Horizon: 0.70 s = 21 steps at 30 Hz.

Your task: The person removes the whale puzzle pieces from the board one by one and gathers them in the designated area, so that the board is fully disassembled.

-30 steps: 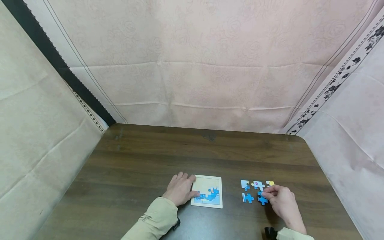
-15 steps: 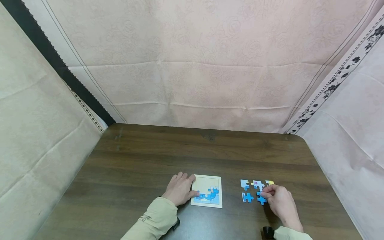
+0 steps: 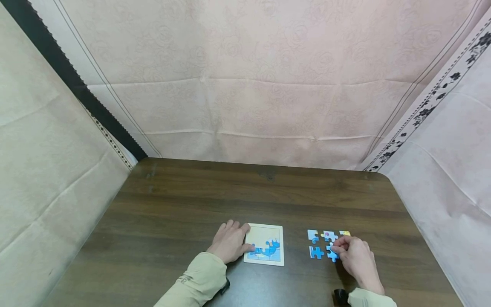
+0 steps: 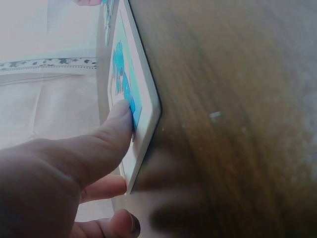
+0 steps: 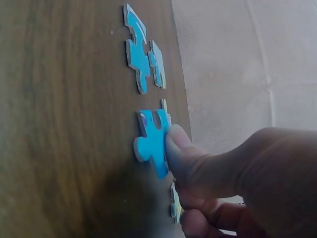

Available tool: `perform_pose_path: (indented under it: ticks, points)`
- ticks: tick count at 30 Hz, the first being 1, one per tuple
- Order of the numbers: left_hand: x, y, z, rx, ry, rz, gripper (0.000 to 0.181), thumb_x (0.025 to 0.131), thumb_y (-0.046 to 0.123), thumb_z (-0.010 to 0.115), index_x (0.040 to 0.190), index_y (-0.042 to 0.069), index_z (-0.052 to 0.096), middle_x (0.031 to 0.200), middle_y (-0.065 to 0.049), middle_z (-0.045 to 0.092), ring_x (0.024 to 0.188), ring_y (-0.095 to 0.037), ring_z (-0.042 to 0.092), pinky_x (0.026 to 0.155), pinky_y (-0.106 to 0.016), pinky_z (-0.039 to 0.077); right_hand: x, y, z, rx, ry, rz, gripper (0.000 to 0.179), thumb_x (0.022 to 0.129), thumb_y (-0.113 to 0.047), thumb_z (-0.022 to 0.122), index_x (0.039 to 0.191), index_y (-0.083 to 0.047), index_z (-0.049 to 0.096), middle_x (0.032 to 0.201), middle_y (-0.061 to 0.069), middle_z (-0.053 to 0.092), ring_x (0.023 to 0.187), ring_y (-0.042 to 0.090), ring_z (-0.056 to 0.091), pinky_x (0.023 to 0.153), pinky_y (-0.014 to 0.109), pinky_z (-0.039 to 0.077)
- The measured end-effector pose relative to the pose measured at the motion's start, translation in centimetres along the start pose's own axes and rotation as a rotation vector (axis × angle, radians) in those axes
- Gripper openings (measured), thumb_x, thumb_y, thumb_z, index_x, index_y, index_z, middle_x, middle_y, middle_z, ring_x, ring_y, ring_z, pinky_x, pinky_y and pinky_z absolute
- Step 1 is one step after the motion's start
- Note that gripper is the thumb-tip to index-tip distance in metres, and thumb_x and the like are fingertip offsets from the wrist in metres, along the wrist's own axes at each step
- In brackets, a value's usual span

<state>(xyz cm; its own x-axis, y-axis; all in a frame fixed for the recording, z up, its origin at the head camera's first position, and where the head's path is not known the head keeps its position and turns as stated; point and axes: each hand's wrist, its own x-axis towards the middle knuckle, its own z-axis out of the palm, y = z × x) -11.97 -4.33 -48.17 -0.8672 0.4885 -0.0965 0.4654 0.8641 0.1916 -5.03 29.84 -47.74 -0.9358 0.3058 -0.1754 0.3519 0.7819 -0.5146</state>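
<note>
Tray (image 3: 265,233) lies flat on the brown surface (image 3: 184,200), with blue bits (image 3: 271,256) filling its near part. The left hand (image 3: 229,243) is spread out at the tray's left side, its thumb resting on it. Off to the right, the right hand (image 3: 356,257) pinches a blue piece (image 5: 153,143) between thumb and finger. I cannot tell if that piece touches the surface. Four more pieces (image 3: 329,235) lie near it: a blue one (image 3: 316,253) just to its left, and three in a row farther back, with yellow showing on the right one (image 3: 345,233).
</note>
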Motion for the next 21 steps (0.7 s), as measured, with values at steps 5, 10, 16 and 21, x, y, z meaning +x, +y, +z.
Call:
perform_pose_path:
  ticks: [5,10,16,21]
  points:
    - [0.00,-0.05,0.05,0.000,0.011,0.005,0.055,0.082,0.054,0.071,0.120,0.016,0.062,0.094,-0.004,0.061,0.087,-0.020,0.049,0.077,-0.035,0.039,0.15,0.03,0.11,0.003,-0.016,0.017,0.008,0.088,-0.017,0.072,0.085,-0.011,0.069,0.070,-0.003,0.059,0.068,0.018,0.052,0.066,0.041,0.036]
    - [0.00,-0.07,0.02,-0.005,0.012,0.007,0.055,0.082,0.053,0.071,0.120,0.016,0.062,0.094,-0.004,0.061,0.087,-0.020,0.048,0.077,-0.035,0.039,0.17,0.07,0.21,0.024,-0.030,0.040,0.008,0.089,-0.015,0.072,0.086,-0.009,0.068,0.072,-0.001,0.059,0.068,0.019,0.051,0.067,0.040,0.035]
    - [-0.03,-0.05,-0.01,-0.011,0.000,0.004,0.055,0.082,0.053,0.071,0.121,0.016,0.062,0.095,-0.003,0.061,0.087,-0.020,0.048,0.078,-0.035,0.039,0.06,0.18,0.31,0.042,-0.034,0.035,0.007,0.089,-0.013,0.071,0.087,-0.007,0.067,0.073,0.000,0.059,0.067,0.018,0.051,0.066,0.037,0.036]
    - [-0.02,-0.04,-0.02,-0.011,-0.003,0.000,0.056,0.082,0.054,0.071,0.121,0.016,0.062,0.097,-0.004,0.062,0.089,-0.020,0.049,0.079,-0.036,0.039,0.04,0.20,0.39,0.044,-0.027,0.042,0.008,0.089,-0.012,0.071,0.087,-0.006,0.066,0.074,0.000,0.060,0.067,0.019,0.051,0.064,0.035,0.037]
